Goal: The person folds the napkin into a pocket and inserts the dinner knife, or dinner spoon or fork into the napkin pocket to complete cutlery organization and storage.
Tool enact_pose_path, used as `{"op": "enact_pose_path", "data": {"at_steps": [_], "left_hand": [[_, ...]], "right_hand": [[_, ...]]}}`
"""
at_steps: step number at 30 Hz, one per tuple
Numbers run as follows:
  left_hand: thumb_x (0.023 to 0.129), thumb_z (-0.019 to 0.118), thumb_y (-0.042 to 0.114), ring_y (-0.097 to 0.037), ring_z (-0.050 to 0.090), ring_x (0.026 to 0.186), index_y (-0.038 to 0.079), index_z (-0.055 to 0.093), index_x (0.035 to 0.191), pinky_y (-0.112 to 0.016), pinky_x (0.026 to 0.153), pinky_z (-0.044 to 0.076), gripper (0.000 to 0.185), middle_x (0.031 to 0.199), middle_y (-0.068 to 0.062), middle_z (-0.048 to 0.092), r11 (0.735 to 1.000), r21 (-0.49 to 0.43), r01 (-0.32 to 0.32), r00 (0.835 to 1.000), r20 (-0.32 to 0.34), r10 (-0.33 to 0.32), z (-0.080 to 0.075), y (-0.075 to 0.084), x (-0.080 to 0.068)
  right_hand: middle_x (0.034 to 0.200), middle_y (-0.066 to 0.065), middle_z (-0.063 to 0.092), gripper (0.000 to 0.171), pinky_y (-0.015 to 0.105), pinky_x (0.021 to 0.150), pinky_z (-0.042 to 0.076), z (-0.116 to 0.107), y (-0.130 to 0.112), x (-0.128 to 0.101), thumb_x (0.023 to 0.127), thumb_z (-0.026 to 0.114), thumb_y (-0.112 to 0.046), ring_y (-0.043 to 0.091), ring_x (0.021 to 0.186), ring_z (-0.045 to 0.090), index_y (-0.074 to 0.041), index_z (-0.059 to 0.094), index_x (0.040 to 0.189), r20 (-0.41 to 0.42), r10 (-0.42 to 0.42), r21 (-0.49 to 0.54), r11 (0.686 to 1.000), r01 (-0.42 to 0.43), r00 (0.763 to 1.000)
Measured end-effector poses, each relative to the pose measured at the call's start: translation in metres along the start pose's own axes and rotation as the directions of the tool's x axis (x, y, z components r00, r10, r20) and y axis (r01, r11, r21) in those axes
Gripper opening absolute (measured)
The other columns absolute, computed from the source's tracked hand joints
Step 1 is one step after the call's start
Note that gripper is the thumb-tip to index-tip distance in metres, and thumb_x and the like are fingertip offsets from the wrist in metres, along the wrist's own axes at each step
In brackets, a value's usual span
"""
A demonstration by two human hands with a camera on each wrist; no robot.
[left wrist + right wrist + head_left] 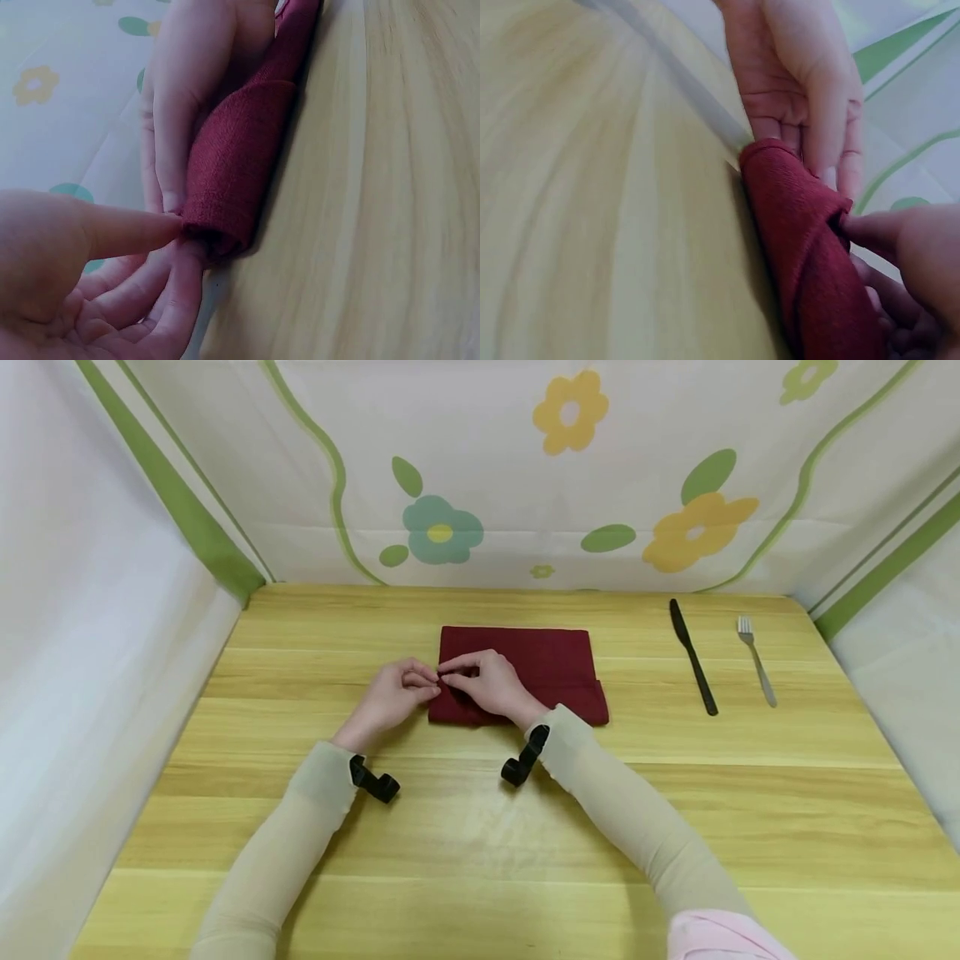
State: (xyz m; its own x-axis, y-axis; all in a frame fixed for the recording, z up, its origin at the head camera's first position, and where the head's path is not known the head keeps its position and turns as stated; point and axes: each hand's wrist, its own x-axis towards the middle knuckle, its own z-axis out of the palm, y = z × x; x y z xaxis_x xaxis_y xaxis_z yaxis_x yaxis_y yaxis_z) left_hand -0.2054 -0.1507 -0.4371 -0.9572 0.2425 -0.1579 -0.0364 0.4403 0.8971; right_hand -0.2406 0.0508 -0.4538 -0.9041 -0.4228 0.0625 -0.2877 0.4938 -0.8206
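A dark red cloth napkin (pixel 543 662) lies folded on the wooden table (pixel 525 835), its near edge rolled up. My left hand (pixel 420 683) pinches the rolled left end between thumb and fingers. In the left wrist view the left hand (pixel 112 240) has its thumb tip against the napkin (pixel 236 169) roll. My right hand (pixel 483 681) curls over the same rolled edge just to the right. Seen from the right wrist, the right hand (pixel 907 247) grips the napkin (pixel 802 232) while the left hand (pixel 802 75) meets its end.
A black knife (pixel 693 657) and a silver fork (pixel 756 660) lie side by side at the table's far right. Flower-patterned cloth (pixel 480 468) walls the back, and white cloth covers both sides. Black camera mounts (pixel 375 782) sit on both wrists.
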Motion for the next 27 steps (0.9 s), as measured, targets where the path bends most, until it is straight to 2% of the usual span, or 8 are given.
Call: {"op": "enact_pose_path", "data": {"at_steps": [7,11,14,16,19,24,27], "left_hand": [[0.099,0.065,-0.002,-0.026,0.067,0.106,0.002,0.055,0.118,-0.039,0.091,0.05,0.022,0.108,-0.014,0.071,0.997,-0.029,-0.075,0.997,0.004,0.075,0.002,-0.001,-0.001],[0.099,0.064,-0.003,-0.026,0.067,0.105,0.0,0.052,0.122,-0.037,0.088,0.052,0.026,0.108,-0.015,0.07,0.996,-0.039,-0.086,0.996,0.01,0.087,0.003,-0.001,-0.003],[0.099,0.065,0.0,-0.028,0.067,0.105,-0.002,0.05,0.125,-0.035,0.086,0.052,0.031,0.109,-0.017,0.07,0.997,-0.032,-0.073,0.997,0.024,0.073,0.004,0.0,-0.007],[0.099,0.066,0.003,-0.028,0.067,0.105,-0.002,0.049,0.127,-0.033,0.086,0.051,0.034,0.11,-0.017,0.071,0.998,-0.022,-0.06,0.998,0.035,0.06,0.004,0.0,-0.009],[0.098,0.068,0.005,-0.028,0.066,0.106,-0.002,0.048,0.127,-0.033,0.086,0.05,0.036,0.109,-0.018,0.071,0.999,-0.024,-0.043,0.998,0.043,0.044,0.004,-0.001,-0.01],[0.1,0.067,0.008,-0.026,0.067,0.099,0.0,0.049,0.128,-0.034,0.083,0.05,0.035,0.106,-0.015,0.072,0.999,0.014,-0.029,0.999,0.024,0.029,0.005,-0.002,-0.009],[0.101,0.066,0.01,-0.024,0.066,0.089,0.002,0.05,0.132,-0.036,0.078,0.05,0.036,0.104,-0.013,0.07,0.998,0.062,-0.019,1.0,-0.007,0.02,0.006,-0.001,-0.009]], "right_hand": [[0.11,-0.006,0.072,0.016,0.03,0.089,0.046,-0.008,0.0,0.007,0.102,0.066,-0.022,0.012,0.098,0.059,-0.019,0.079,0.111,0.135,-0.018,-0.029,0.999,0.022,0.991],[0.113,-0.002,0.07,0.02,0.032,0.098,0.045,-0.01,-0.005,0.012,0.105,0.06,-0.022,0.014,0.111,0.059,-0.013,0.076,0.113,0.213,0.04,-0.071,0.997,-0.026,0.976],[0.114,0.001,0.069,0.024,0.032,0.098,0.045,-0.01,-0.011,0.014,0.107,0.056,-0.022,0.015,0.109,0.059,-0.009,0.075,0.116,0.246,0.113,-0.091,0.992,-0.093,0.963],[0.114,0.002,0.069,0.025,0.032,0.096,0.045,-0.009,-0.014,0.015,0.107,0.055,-0.021,0.016,0.106,0.058,-0.008,0.074,0.116,0.246,0.152,-0.092,0.987,-0.133,0.957],[0.11,0.002,0.07,0.023,0.031,0.09,0.046,-0.005,-0.016,0.015,0.106,0.057,-0.02,0.015,0.098,0.058,-0.008,0.075,0.113,0.218,0.172,-0.099,0.983,-0.154,0.961],[0.094,0.0,0.069,0.014,0.031,0.076,0.049,-0.001,-0.012,0.014,0.101,0.067,-0.026,0.015,0.083,0.061,-0.014,0.073,0.106,0.112,0.135,-0.07,0.989,-0.128,0.985],[0.097,-0.001,0.07,0.017,0.032,0.078,0.052,-0.012,-0.006,0.009,0.101,0.067,-0.027,0.016,0.086,0.064,-0.014,0.073,0.11,0.082,0.088,0.003,0.996,-0.088,0.993]]}}
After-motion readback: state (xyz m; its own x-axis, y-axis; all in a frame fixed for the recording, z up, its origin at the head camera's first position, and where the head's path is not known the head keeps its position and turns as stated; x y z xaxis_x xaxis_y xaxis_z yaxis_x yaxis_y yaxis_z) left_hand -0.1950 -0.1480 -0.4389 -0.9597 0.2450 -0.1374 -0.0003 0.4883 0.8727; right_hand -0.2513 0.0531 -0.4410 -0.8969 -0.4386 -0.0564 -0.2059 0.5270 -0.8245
